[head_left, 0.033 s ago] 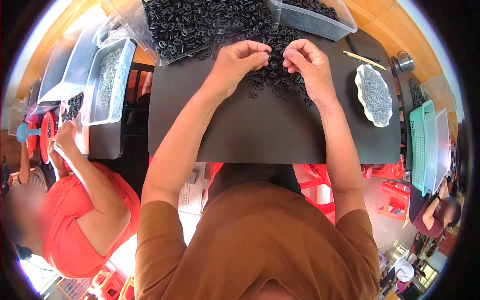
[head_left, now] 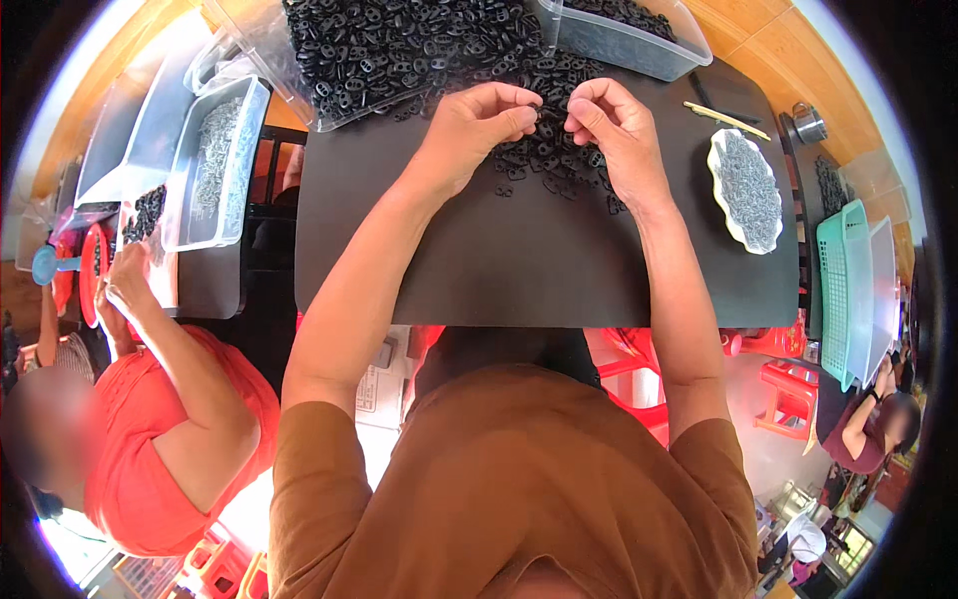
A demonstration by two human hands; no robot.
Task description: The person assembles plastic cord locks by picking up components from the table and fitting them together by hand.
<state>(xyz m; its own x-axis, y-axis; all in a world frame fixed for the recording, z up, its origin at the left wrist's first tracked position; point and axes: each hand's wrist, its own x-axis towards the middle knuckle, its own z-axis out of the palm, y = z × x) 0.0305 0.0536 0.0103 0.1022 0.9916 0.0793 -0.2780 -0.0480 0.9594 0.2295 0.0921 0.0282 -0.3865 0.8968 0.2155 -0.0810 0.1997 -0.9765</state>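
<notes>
Both my hands are raised over the far middle of the dark table, fingertips facing each other with a small gap between them. My left hand point(head_left: 465, 130) pinches a small black plastic piece, mostly covered by thumb and forefinger. Thumb and forefinger of my right hand point(head_left: 621, 130) are pressed together too; whatever they hold is too small or hidden to make out. Below and behind the hands lies a loose spread of black two-holed plastic pieces point(head_left: 544, 160). It runs up to a large heap of the same pieces point(head_left: 409, 50) in a clear tray.
At right stands a white scalloped dish point(head_left: 718, 190) full of tiny grey parts, with a yellowish stick point(head_left: 726, 117) behind it. A clear bin point(head_left: 629, 50) of black pieces stands far right. Leftward, a co-worker in red point(head_left: 180, 429) sits near a clear tub point(head_left: 257, 150) of small metallic parts.
</notes>
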